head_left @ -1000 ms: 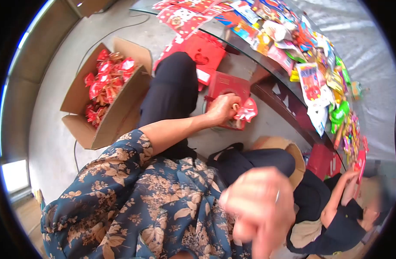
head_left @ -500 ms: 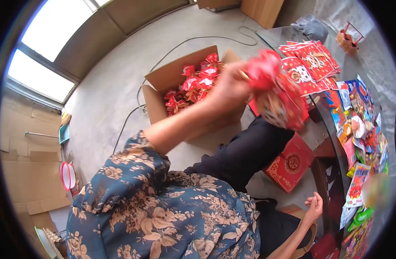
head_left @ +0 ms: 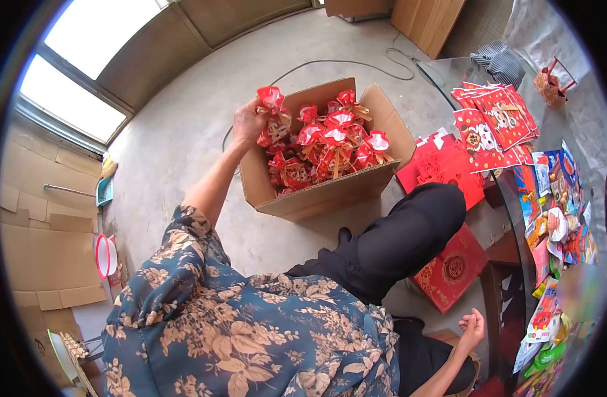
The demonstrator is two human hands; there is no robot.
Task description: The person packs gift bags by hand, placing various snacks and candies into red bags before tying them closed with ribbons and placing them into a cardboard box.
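A red candy bag point(head_left: 275, 119), gathered at its neck, hangs from the closed fingers of my left hand point(head_left: 249, 124). My left hand is over the far left side of a cardboard box point(head_left: 333, 192). Inside the box are several similar red tied bags point(head_left: 333, 135), some with gold ribbons at their necks. My right hand point(head_left: 473, 324) hovers near my lap beside the table edge, fingers curled in and nothing visible in them.
On the glass table point(head_left: 442, 73) at the right lie flat red printed bags point(head_left: 502, 119) and a pile of colourful packaged snacks point(head_left: 555, 205). Red paper packets point(head_left: 442, 169) and a red gift box point(head_left: 452, 268) are beside my knee. A cable point(head_left: 317, 63) runs across the floor.
My left hand has carried the red candy bag leftward from near the table to the far left side of the box. The right hand stays near my lap.
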